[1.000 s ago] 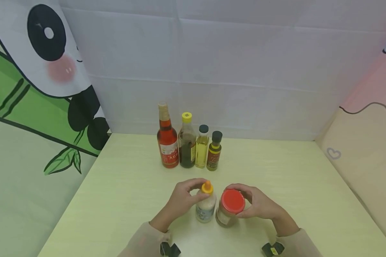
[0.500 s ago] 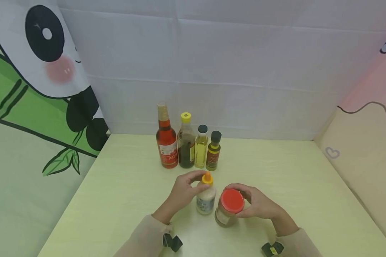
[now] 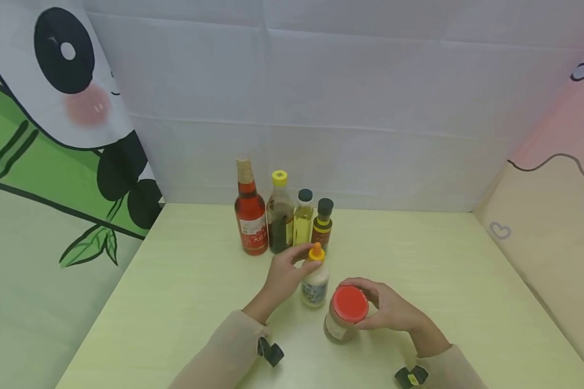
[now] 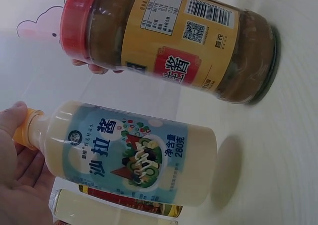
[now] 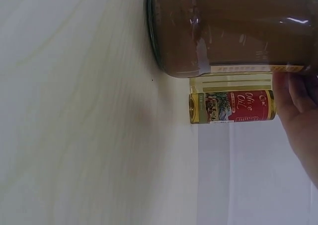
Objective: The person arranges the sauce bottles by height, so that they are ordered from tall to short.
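In the head view my left hand (image 3: 283, 274) pinches the orange-yellow cap of a salad dressing squeeze bottle (image 3: 314, 287) between thumb and fingers. The bottle is upright, and the left wrist view shows its base just off the table, apart from its shadow. My right hand (image 3: 390, 307) grips a peanut butter jar (image 3: 339, 328) just under its red lid (image 3: 350, 303), thumb on the near side and fingers round the far side. The jar stands on the table to the right of the bottle and a little nearer to me. Its brown contents fill the top of the right wrist view.
Behind the squeeze bottle stands a row: a tall red bottle (image 3: 252, 224), a dark bottle (image 3: 279, 219) with a yellow cap, a pale yellow oil bottle (image 3: 303, 224) and a small olive oil bottle (image 3: 322, 229). A white cloth wall (image 3: 345, 108) borders the table (image 3: 418, 254).
My left hand has carried the squeeze bottle away from me and slightly right, toward the row; it now overlaps the olive oil bottle's base. My right hand and the jar have stayed in place.
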`<state>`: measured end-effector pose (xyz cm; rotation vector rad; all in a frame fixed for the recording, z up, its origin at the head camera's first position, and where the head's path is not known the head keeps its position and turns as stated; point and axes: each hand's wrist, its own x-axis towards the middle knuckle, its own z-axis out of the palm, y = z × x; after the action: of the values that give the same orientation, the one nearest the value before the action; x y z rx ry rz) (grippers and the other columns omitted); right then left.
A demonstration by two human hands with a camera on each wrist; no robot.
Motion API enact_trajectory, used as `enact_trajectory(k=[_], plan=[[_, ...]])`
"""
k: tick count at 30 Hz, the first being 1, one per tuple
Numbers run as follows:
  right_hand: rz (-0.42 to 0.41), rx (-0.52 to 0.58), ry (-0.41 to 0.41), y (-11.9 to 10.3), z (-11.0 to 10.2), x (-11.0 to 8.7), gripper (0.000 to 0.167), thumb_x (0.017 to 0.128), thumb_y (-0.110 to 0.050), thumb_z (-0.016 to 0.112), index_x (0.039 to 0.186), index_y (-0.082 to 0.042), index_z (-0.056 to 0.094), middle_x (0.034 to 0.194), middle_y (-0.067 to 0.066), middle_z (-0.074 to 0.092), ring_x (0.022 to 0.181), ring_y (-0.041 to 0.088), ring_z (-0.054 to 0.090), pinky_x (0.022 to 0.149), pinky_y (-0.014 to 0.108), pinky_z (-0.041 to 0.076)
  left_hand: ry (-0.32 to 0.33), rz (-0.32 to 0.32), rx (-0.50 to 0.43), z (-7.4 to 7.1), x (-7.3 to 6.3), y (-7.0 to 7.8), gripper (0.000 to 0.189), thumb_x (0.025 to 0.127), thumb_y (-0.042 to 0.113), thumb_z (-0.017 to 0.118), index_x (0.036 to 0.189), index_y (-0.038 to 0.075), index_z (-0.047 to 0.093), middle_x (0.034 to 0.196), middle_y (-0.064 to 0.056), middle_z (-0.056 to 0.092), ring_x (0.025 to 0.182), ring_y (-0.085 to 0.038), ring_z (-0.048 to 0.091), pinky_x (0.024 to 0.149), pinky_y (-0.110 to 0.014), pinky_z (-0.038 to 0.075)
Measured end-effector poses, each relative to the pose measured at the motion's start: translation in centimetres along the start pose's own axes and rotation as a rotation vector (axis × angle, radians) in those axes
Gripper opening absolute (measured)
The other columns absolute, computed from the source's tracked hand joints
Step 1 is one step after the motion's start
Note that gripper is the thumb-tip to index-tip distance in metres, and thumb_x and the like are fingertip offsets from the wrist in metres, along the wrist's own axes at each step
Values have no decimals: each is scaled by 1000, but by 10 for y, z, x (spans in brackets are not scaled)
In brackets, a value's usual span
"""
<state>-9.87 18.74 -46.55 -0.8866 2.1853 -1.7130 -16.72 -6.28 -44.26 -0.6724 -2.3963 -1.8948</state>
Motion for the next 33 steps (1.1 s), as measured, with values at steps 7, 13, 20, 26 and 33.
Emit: enact_trajectory(k=[7, 13, 20, 26, 33], plan=[[2, -3, 9, 0, 6, -2, 61, 80, -9, 77, 135, -6, 51, 126, 8, 60, 119, 24, 51, 101, 60, 33, -24, 8, 20, 5, 8, -3, 41, 87, 22, 76, 123, 7, 66, 117, -5, 68, 108, -24, 62, 95, -51, 47], [11, 11, 15, -1, 11, -5, 62, 81, -8, 76, 136, -5, 50, 127, 9, 59, 120, 24, 51, 102, 58, 33, -54, 33, 40, 8, 16, -3, 39, 88, 25, 75, 123, 10, 66, 118, -1, 67, 107, -19, 62, 92, -42, 50], [13, 29, 23, -4, 18, -6, 63, 80, -7, 76, 137, -4, 49, 128, 9, 59, 120, 24, 51, 104, 46, 36, -72, 54, 42, 13, 22, -3, 39, 88, 24, 75, 123, 10, 66, 117, 1, 67, 105, -14, 62, 89, -30, 51], [5, 22, 31, -3, 24, -8, 62, 81, -8, 76, 137, -4, 49, 127, 9, 59, 120, 24, 51, 104, 46, 37, -62, 78, 37, 20, 27, -7, 40, 88, 21, 75, 124, 8, 65, 118, -4, 67, 104, -17, 63, 87, -30, 51], [-14, 30, 36, -5, 31, -9, 62, 81, -6, 75, 137, -3, 49, 127, 10, 59, 120, 25, 51, 104, 48, 36, -64, 118, 65, 28, 35, -8, 41, 88, 23, 74, 125, 7, 65, 117, -5, 67, 105, -17, 63, 87, -29, 51]])
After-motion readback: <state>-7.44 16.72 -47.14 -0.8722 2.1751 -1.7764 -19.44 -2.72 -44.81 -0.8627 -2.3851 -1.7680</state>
